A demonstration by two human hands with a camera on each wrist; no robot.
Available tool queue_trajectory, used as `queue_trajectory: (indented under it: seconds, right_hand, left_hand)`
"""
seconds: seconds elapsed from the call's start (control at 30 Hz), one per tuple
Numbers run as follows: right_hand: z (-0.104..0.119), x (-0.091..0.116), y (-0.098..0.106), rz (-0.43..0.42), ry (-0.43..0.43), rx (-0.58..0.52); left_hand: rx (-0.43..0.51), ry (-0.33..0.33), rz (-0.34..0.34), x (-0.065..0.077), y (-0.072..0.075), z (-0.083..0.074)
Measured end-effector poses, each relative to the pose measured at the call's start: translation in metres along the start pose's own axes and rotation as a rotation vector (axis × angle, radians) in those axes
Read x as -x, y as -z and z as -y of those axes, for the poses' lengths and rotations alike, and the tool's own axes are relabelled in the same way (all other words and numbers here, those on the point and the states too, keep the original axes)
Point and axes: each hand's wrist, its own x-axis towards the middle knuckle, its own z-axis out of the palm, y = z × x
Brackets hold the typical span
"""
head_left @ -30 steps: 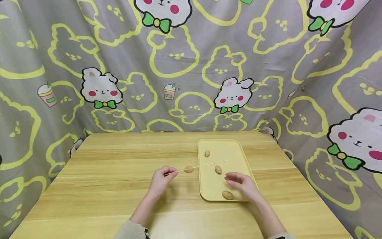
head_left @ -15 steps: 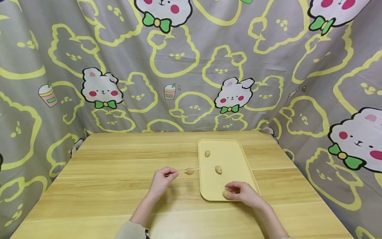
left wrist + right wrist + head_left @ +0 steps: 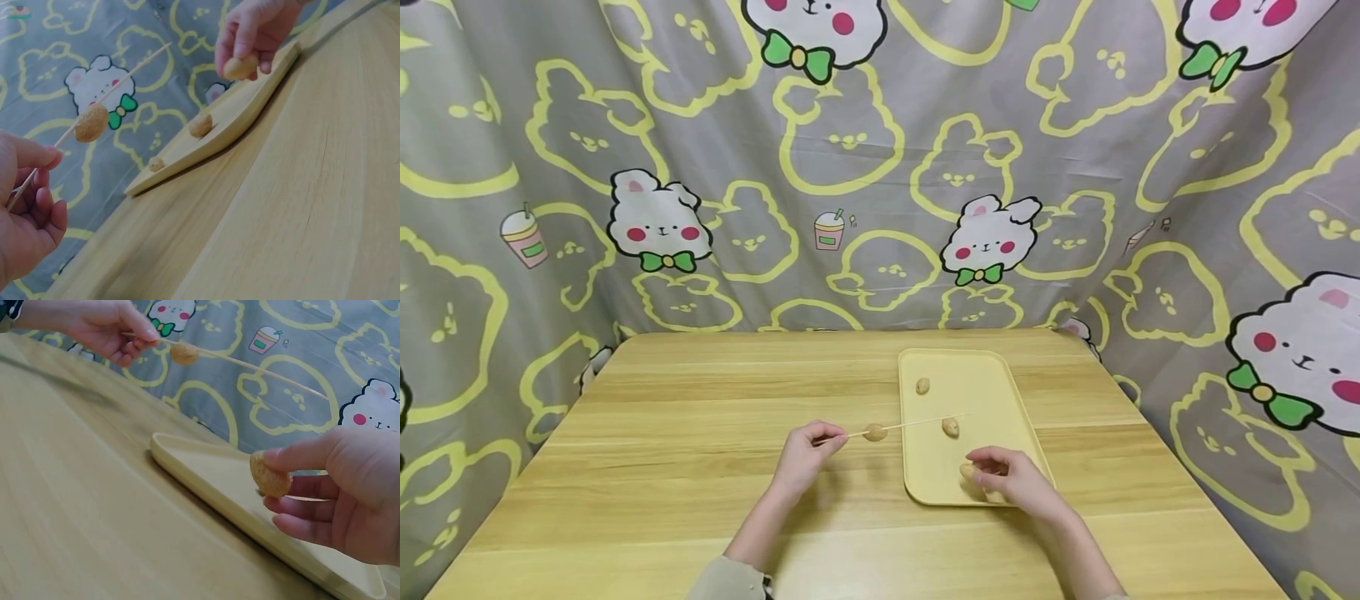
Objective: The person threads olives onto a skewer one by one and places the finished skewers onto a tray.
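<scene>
Stick [image 3: 928,422] held in my left hand [image 3: 807,454], pinched between thumb and forefinger, other fingers loosely curled below. One brown lump [image 3: 875,432] sits around the stick, near my fingertips but apart from them; beyond it the bare length runs right, its tip over the yellow tray [image 3: 981,375]. The left wrist view shows the stick raised above the table [image 3: 737,383], tip tilted up. My right hand [image 3: 1018,485] is well apart from the left, above the near right part of the tray, thumb and fingers clamped on a second lump [image 3: 270,477] — in both wrist views this one looks lifted off the tray. Two more lie on the tray: a middle lump [image 3: 951,427], just on the near side of the stick's line as seen from my head, and a far lump [image 3: 922,386] toward the far left corner. Tray rests on the right half of the wooden table. Grey curtain [image 3: 895,83] behind, printed with white rabbit heads and yellow outlines — pale sleeve [image 3: 730,581] at my left forearm.
</scene>
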Motion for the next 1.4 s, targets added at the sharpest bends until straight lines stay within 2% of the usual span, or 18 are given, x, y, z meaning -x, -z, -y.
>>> queue_trajectory:
  seconds: [0.3, 0.5, 0.8, 0.97, 1.4]
  right_hand:
    - [0.012, -0.005, 0.003, -0.041, 0.019, -0.25]
    - [0.014, -0.007, 0.006, -0.069, -0.009, -0.33]
    - [0.016, -0.011, 0.005, -0.214, -0.104, -0.482]
    - [0.014, -0.011, 0.004, -0.228, -0.081, -0.499]
    - [0.016, -0.011, 0.004, -0.216, -0.057, -0.372]
  left_hand:
    - [0.023, 0.018, -0.003, 0.009, 0.006, -0.004]
    - [-0.005, 0.034, 0.015, 0.013, 0.014, -0.006]
    - [-0.011, 0.027, 0.06, 0.017, 0.022, -0.004]
    - [-0.004, 0.031, 0.084, 0.018, 0.024, -0.003]
    - [-0.022, 0.039, 0.061, 0.017, 0.029, -0.002]
